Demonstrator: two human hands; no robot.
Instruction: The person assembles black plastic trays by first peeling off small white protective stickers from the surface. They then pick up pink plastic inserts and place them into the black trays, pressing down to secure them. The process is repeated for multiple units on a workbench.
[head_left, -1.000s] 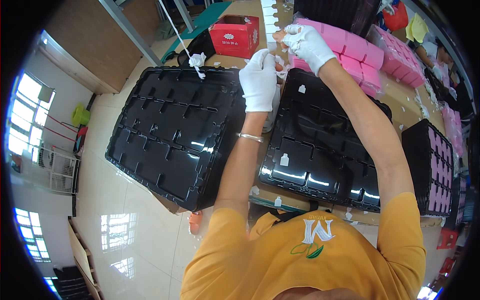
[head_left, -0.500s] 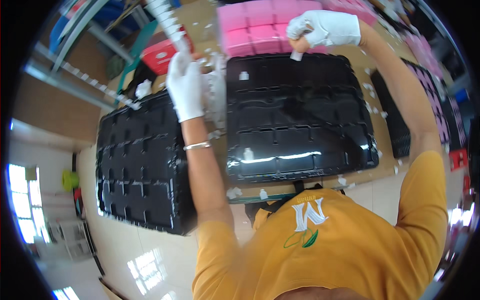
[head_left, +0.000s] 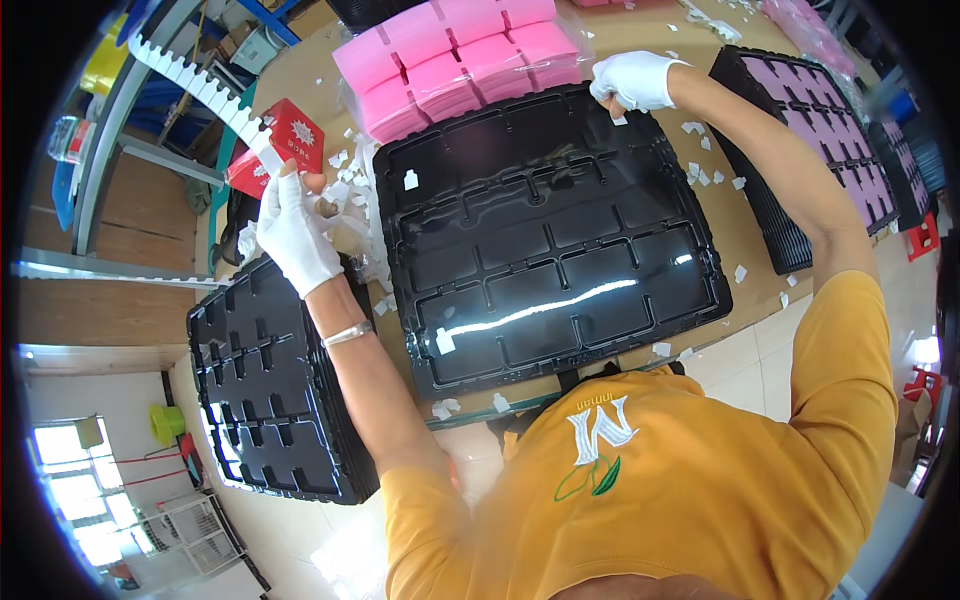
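Gloved fingers closed, the left hand (head_left: 297,235) pinches a notched white strip (head_left: 200,90) beyond the black moulded tray (head_left: 540,255), while the right hand (head_left: 637,82) pinches a white tab (head_left: 619,121) by its far-right corner, where slackened fingers could drop it askew.

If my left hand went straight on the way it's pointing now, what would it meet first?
Your left hand, holding the white notched strip, would probably meet the red box, though depth is unclear.

Left hand (head_left: 298,232) gripping notched white strip (head_left: 228,111), right hand (head_left: 638,80) pinching white piece (head_left: 619,121) at far corner of black plastic tray (head_left: 560,240), 2 bottle-shaped stickers (head_left: 410,180) on it
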